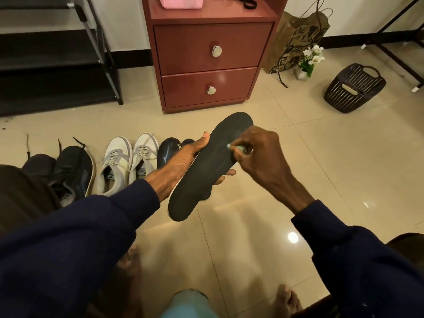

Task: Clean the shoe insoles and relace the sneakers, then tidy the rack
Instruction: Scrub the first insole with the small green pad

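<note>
Insole [206,173] is held dark face up above the floor [309,180], near the sneaker row [124,161] — left hand [181,161] grips it from beneath, thumb over the edge, bracing it while right hand [263,154] pinches a small pale-green item [236,148] against its surface.

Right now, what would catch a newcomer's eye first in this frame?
The black insole at centre, gripped from beneath by the left hand while the right hand presses a small pale-green item against it. Behind stands a red-brown two-drawer cabinet; white-and-grey sneakers sit in the shoe row at left.
</note>
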`<state>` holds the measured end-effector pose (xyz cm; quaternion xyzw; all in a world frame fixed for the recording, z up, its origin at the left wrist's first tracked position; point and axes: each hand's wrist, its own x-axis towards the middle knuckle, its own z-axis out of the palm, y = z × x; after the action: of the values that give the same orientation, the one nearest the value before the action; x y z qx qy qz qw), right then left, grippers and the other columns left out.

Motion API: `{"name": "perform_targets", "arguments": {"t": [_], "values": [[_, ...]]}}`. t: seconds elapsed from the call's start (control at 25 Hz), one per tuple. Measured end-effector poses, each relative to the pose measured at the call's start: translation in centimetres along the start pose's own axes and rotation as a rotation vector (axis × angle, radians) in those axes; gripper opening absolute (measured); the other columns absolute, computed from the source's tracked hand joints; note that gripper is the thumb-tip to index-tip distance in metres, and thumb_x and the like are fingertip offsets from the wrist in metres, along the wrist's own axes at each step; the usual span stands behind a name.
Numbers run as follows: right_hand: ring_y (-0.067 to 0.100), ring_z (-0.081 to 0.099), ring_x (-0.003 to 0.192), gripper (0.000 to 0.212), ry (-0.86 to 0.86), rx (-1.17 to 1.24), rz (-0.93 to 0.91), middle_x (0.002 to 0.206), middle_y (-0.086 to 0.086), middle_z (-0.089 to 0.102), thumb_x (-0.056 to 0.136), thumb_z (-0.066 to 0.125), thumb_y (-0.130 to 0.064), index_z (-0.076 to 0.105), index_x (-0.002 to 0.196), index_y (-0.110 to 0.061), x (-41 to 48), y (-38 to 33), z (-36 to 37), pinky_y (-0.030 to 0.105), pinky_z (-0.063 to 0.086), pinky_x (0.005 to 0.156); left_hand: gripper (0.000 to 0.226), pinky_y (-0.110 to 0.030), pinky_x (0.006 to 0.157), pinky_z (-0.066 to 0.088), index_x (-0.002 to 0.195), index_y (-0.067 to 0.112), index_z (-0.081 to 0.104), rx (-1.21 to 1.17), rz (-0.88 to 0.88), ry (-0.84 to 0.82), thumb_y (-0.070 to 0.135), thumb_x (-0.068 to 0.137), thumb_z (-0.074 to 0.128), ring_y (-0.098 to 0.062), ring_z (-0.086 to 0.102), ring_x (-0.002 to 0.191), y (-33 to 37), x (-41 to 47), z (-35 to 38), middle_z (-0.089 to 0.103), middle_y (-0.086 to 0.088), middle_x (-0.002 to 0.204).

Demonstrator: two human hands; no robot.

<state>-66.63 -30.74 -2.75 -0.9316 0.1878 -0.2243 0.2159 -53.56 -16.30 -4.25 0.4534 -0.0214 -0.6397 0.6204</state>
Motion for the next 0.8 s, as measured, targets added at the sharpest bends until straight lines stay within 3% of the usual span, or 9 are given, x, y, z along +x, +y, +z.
{"name": "perform_targets", "arguments": {"t": [0.12, 0.28, 0.48, 0.64, 0.8], "values": [[0.012, 0.062, 0.073, 0.009, 0.144, -0.022, 0.134, 0.087, 0.004, 0.07, 0.081, 0.08, -0.012, 0.079, 0.09, -0.011, 0.8, 1.6, -1.0, 0.021, 0.053, 0.066, 0.065, -0.045, 0.075, 0.062, 0.14, 0.007, 0.058, 0.011, -0.03, -0.04, 0.057, 0.101, 0.048, -0.043, 0.07, 0.107, 0.1, -0.1, 0.0, 0.065, -0.024, 0.134], [0.009, 0.057, 0.073, 0.009, -0.131, 0.044, -0.078, 0.086, -0.001, 0.066, 0.08, 0.079, -0.011, 0.078, 0.089, -0.012, -1.7, -1.7, 1.1, 0.02, 0.05, 0.066, 0.054, -0.049, 0.083, 0.058, 0.127, 0.01, 0.069, 0.009, 0.025, 0.064, 0.054, 0.098, 0.058, -0.035, 0.072, 0.093, -0.3, 0.3, -0.4, 0.071, -0.018, 0.121], [0.011, 0.06, 0.075, 0.01, 0.142, -0.032, 0.097, 0.088, 0.004, 0.07, 0.081, 0.079, -0.012, 0.078, 0.091, -0.01, 0.9, 1.5, -0.7, 0.029, 0.056, 0.069, 0.066, -0.044, 0.071, 0.061, 0.139, 0.006, 0.058, 0.021, -0.049, -0.032, 0.058, 0.1, 0.048, -0.042, 0.073, 0.097, 0.0, 0.0, 0.1, 0.067, -0.027, 0.126], [0.011, 0.058, 0.075, 0.009, -0.113, 0.043, -0.077, 0.087, 0.001, 0.066, 0.08, 0.078, -0.008, 0.077, 0.088, -0.011, -1.6, -1.8, 1.0, 0.021, 0.05, 0.066, 0.053, -0.049, 0.086, 0.056, 0.125, 0.01, 0.07, 0.024, 0.033, 0.061, 0.054, 0.097, 0.059, -0.036, 0.072, 0.096, -0.4, 0.4, -0.5, 0.071, -0.018, 0.124], [0.014, 0.062, 0.077, 0.01, 0.136, -0.03, 0.09, 0.089, 0.006, 0.07, 0.082, 0.079, -0.012, 0.078, 0.092, -0.009, 1.2, 1.4, -1.0, 0.027, 0.057, 0.069, 0.065, -0.043, 0.073, 0.061, 0.138, 0.006, 0.059, 0.038, -0.029, -0.032, 0.057, 0.1, 0.049, -0.044, 0.07, 0.108, -0.2, 0.0, 0.1, 0.066, -0.026, 0.129]]}}
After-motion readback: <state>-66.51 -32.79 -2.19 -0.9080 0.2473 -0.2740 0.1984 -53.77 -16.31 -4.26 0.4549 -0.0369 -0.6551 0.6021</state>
